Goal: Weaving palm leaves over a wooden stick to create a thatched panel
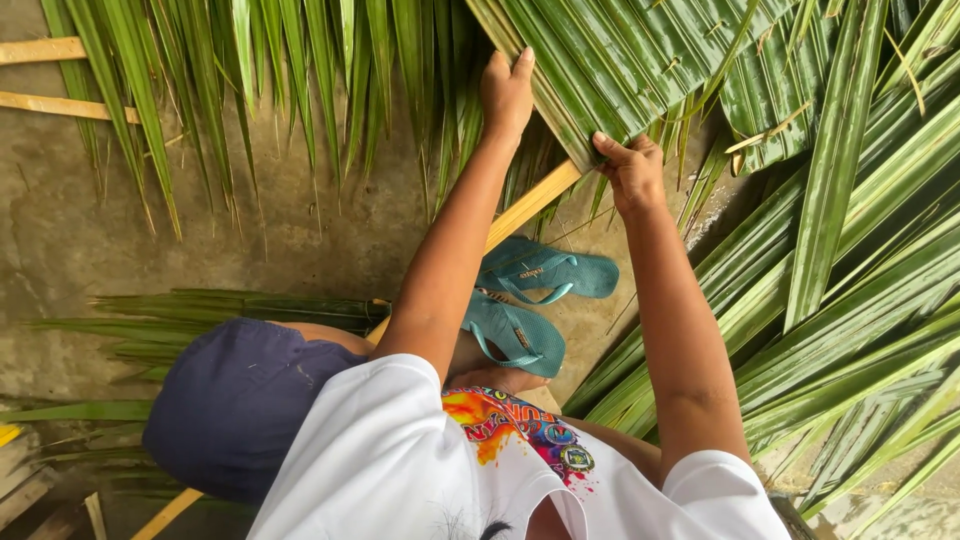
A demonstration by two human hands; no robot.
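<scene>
My left hand (508,92) presses flat on the folded green palm leaves (620,55) of a thatch panel, fingers pointing up along its left edge. My right hand (632,172) pinches the lower edge of the same folded leaves, thumb on top. A long pale bamboo slat (535,203) runs diagonally beneath the leaves, passing between my forearms toward my lap.
Loose palm fronds (850,300) pile up at the right and hang along the top left (200,90). Two teal flip-flops (545,272) lie on the concrete floor (300,240) by my feet. Wooden slats (45,50) lie top left. More leaves (200,310) lie left.
</scene>
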